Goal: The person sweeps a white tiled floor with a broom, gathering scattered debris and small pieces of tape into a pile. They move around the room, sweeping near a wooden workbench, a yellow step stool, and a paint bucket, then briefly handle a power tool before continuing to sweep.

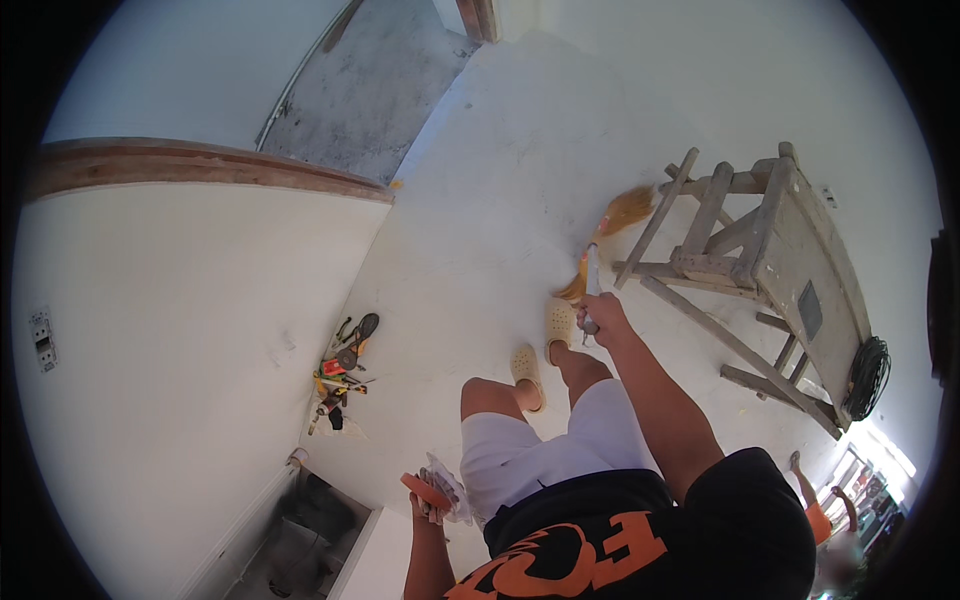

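My right hand (602, 318) is closed round the pale handle of a straw broom (628, 208), held out in front of my right leg. The broom's wide golden bristles spread over the floor beside a wooden trestle. Low on the left, my left hand (430, 510) grips a crumpled clear plastic bag (450, 488) together with a flat orange-red object (426, 491). The kind of that orange object cannot be made out, and my left fingers are partly hidden behind it.
A worn wooden trestle (740, 220) stands at the right, with a coil of black cable (868, 378) hanging on it. Several hand tools (340, 375) lie along the left wall. A doorway opens at the far left. Another person (815, 515) is at the lower right.
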### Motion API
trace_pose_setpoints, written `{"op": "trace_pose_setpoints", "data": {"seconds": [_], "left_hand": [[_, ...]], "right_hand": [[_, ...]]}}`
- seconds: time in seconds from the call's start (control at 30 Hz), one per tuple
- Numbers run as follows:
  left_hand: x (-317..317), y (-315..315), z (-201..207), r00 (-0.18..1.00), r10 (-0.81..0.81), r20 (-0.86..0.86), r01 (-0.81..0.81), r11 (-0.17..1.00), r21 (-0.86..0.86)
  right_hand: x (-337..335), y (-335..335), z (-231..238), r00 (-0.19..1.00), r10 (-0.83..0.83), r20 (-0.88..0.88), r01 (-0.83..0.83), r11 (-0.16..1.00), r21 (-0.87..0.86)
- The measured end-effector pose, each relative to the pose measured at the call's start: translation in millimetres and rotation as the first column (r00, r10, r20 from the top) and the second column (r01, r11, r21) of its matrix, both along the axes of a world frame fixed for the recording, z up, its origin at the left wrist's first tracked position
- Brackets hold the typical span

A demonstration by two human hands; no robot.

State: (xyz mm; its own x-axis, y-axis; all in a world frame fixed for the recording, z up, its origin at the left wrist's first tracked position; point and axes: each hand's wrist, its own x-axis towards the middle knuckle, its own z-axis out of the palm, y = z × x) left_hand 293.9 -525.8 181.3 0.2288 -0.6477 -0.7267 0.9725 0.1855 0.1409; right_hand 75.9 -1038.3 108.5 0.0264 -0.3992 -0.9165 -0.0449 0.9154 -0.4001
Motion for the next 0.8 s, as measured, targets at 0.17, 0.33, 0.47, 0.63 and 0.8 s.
{"op": "trace_pose_setpoints", "data": {"seconds": [0.17,0.33,0.47,0.63,0.8], "left_hand": [[59.1,-70.4,-6.4,0.996,-0.057,-0.061,0.046,0.986,-0.161],[142.5,-98.1,-46.8,0.950,-0.258,-0.178,0.239,0.963,-0.122],[197.6,-100.4,-77.7,0.949,-0.299,-0.103,0.300,0.954,-0.009],[251.8,-105.0,-96.6,0.951,-0.234,-0.203,0.261,0.958,0.116],[280.7,-126.2,-103.8,0.962,-0.185,-0.200,0.189,0.982,0.002]], "right_hand": [[123.1,-117.2,-74.5,0.941,0.003,0.337,-0.010,1.000,0.018],[141.7,-160.9,-11.2,0.933,0.136,0.333,-0.063,0.973,-0.221],[87.8,-125.3,104.5,0.967,0.250,-0.051,-0.254,0.926,-0.278],[79.9,-95.8,162.8,0.759,0.324,-0.564,-0.459,0.882,-0.111],[154.9,-163.4,59.9,0.922,0.234,-0.307,-0.219,0.972,0.084]]}}
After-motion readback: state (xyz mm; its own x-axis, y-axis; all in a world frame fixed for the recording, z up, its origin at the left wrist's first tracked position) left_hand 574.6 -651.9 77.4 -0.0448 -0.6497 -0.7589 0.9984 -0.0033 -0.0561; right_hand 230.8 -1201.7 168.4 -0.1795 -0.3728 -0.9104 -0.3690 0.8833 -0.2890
